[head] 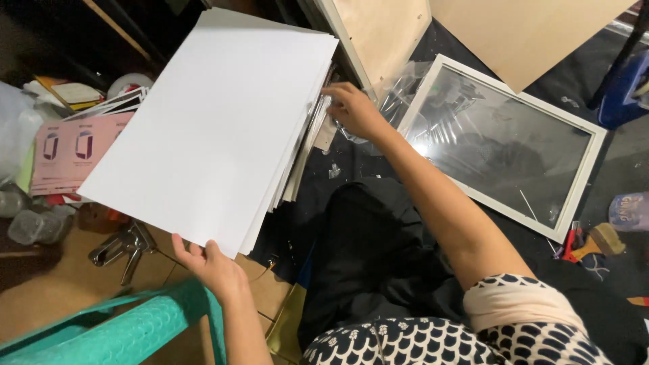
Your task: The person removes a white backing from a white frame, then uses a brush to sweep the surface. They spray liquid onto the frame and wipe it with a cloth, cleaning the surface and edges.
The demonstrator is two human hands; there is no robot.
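Note:
A thick stack of large white sheets [216,122] is tilted up in the middle of the view. My left hand [211,265] grips its near corner from below. My right hand [353,108] reaches to the far right edge of the stack, fingers curled on the sheet edges next to some crumpled clear plastic [395,91]. A white picture frame [588,169] with a shiny glass pane lies flat on the dark floor just right of my right arm.
Pink printed cards [64,152] and clear plastic tubs [30,226] lie at the left. A metal staple gun [125,247] rests on cardboard. A teal plastic stool [128,328] stands at bottom left. Plywood boards [514,34] lean at the top. A small brush [598,242] lies at right.

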